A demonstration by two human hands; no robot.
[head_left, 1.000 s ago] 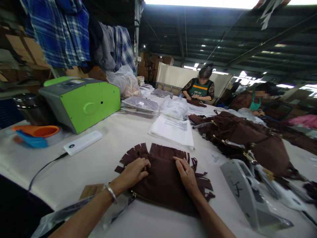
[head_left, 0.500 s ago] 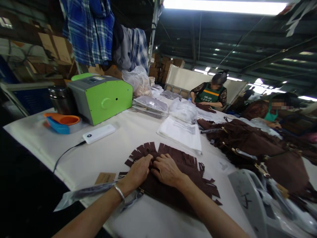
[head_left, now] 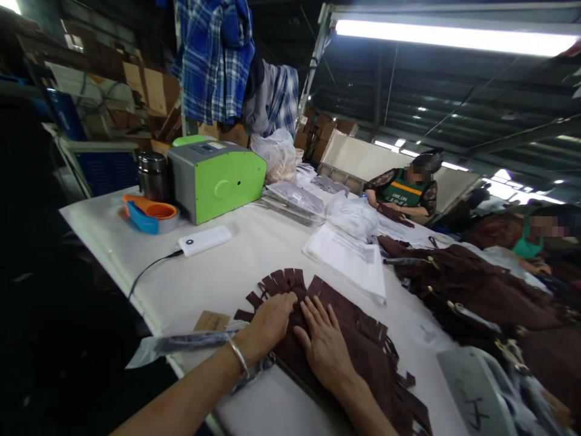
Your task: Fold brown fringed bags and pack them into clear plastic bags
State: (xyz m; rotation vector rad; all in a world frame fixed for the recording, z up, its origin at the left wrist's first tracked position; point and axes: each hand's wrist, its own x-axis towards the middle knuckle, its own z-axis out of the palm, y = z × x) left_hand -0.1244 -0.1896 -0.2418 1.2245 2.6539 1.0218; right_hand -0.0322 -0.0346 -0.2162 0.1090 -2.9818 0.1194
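Note:
A dark brown fringed bag (head_left: 363, 345) lies flat on the white table (head_left: 267, 266), with a zipper along its near edge. My left hand (head_left: 271, 321), a silver bangle at its wrist, is closed at the bag's upper left part, its fingertips pinched on the fabric. What lies under those fingers is hidden. My right hand (head_left: 324, 342) rests flat on the bag just to the right, fingers stretched out. By my left wrist lie a plastic-wrapped strap (head_left: 181, 344) and a brown card tag (head_left: 211, 321).
A green and grey machine (head_left: 227, 188) stands at the back left, near a metal flask (head_left: 153, 175), tape rolls (head_left: 154, 213) and a white power bank (head_left: 205, 240). Brown bags (head_left: 481, 284) are heaped right, beside a grey device (head_left: 476, 387). Two people work beyond.
My right hand has gone from curled fingers to lying flat on the bag. My left hand stays at the same part of it. The camera view has shifted left.

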